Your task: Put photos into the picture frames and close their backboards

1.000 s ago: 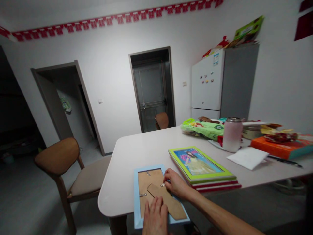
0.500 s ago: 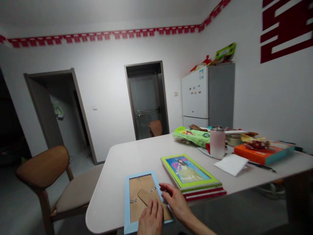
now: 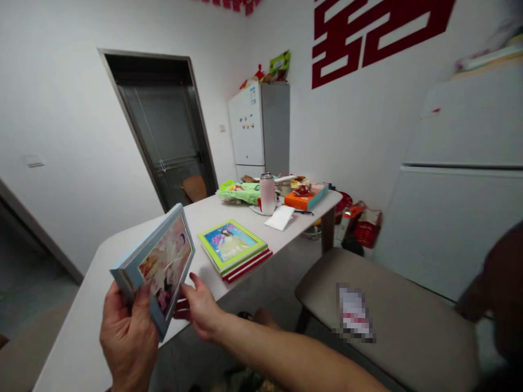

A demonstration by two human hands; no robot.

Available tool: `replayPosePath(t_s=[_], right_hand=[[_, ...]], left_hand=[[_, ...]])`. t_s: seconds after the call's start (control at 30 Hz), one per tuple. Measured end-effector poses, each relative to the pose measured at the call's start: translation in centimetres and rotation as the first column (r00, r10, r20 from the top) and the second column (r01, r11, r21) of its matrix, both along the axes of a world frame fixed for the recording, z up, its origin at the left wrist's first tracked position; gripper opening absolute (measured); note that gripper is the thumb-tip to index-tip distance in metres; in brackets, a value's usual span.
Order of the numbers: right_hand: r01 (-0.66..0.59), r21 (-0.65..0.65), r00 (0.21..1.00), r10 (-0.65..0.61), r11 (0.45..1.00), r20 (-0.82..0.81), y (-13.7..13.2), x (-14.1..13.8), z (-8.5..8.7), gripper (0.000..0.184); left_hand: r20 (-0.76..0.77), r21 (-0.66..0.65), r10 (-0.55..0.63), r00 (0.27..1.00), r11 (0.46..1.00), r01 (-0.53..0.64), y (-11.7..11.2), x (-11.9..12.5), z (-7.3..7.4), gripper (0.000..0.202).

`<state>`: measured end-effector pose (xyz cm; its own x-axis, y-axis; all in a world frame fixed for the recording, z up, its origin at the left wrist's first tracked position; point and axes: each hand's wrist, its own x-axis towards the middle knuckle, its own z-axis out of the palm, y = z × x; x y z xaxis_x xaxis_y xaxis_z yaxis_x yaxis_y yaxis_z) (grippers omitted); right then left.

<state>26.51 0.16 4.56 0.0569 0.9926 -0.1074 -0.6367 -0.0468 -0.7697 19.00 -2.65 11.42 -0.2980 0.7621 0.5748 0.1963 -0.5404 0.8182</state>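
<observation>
My left hand (image 3: 128, 332) grips a light blue picture frame (image 3: 126, 261) by its lower left edge, thumb on the front. The frame is tilted up above the table, its front with a pinkish picture (image 3: 167, 261) turned to the right. My right hand (image 3: 202, 307) is at the frame's lower right edge, thumb and fingers apart; whether the fingertips touch it is hard to tell. To the right of the frame, a green picture frame (image 3: 232, 246) showing a figure in a pale dress lies on top of red-edged frames (image 3: 248, 265) in a stack.
On the white table (image 3: 163, 223) stand a pink bottle (image 3: 267, 195), a folded white paper (image 3: 280, 218), a green package (image 3: 241, 192) and an orange box (image 3: 304, 198). A cushioned chair (image 3: 388, 305) is at the right, with a blurred-out item on its seat.
The blue frame has been lifted off the table and turned from its back to its front, now in my left hand. My view has swung to the right.
</observation>
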Motion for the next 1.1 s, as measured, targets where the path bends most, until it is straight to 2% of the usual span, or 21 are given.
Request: replayPosePath(t_s=[0.1,0.2,0.3,0.37,0.43,0.5,0.6,0.7,0.83,0.93,1.03,1.07,1.1], right_hand=[[0.266,0.06,0.962,-0.269,0.962,0.043,0.8,2.8,0.4,0.027],[0.36,0.143,0.895,-0.384,0.922,0.228,1.8,7.6,1.4,0.017],[0.332,0.146,0.859,-0.363,0.932,0.362,3.0,13.5,2.9,0.022],[0.309,0.122,0.82,-0.329,0.943,0.469,3.5,17.3,3.6,0.022],[0.274,0.091,0.77,-0.275,0.957,0.576,3.9,20.2,3.9,0.02],[0.233,0.062,0.718,-0.215,0.97,0.662,4.2,22.2,3.7,0.021],[0.202,0.047,0.632,-0.166,0.978,0.757,4.8,23.7,2.7,0.026],[0.193,0.059,0.545,-0.157,0.979,0.824,5.6,24.0,1.8,0.028],[0.204,0.078,0.447,-0.164,0.976,0.879,6.8,23.8,1.8,0.028],[0.196,0.026,0.402,-0.104,0.98,0.91,6.2,23.9,2.0,0.023],[0.141,-0.08,0.422,0.013,0.987,0.907,4.4,23.9,1.4,0.035],[0.122,-0.101,0.473,0.032,0.987,0.88,3.7,23.8,1.1,0.037],[0.125,-0.094,0.489,0.021,0.988,0.872,3.2,23.4,0.7,0.038]], left_hand=[[0.123,0.029,-0.139,0.983,0.99,0.137,0.3,2.4,-0.1,0.037],[0.223,-0.012,-0.315,0.922,0.945,0.326,1.7,3.8,-0.6,0.046],[0.295,-0.141,-0.42,0.858,0.869,0.474,3.4,5.1,-2.2,0.048],[0.256,-0.244,-0.488,0.835,0.803,0.544,4.3,6.2,-3.8,0.042],[0.126,-0.337,-0.528,0.84,0.773,0.537,4.9,7.3,-5.5,0.04],[0.072,-0.356,-0.534,0.842,0.775,0.522,5.2,8.4,-6.9,0.04],[-0.006,-0.367,-0.503,0.864,0.805,0.466,5.4,9.6,-8.0,0.038],[-0.053,-0.39,-0.468,0.882,0.823,0.413,5.5,10.0,-8.5,0.036],[-0.05,-0.445,-0.462,0.886,0.804,0.394,6.1,9.8,-8.8,0.041],[-0.026,-0.47,-0.484,0.875,0.778,0.416,6.4,9.5,-9.0,0.043],[0.007,-0.482,-0.514,0.858,0.75,0.454,6.2,9.3,-9.0,0.045],[0.018,-0.484,-0.521,0.853,0.742,0.463,6.1,9.1,-9.0,0.047],[0.026,-0.486,-0.525,0.851,0.737,0.469,6.1,8.9,-9.1,0.05]])
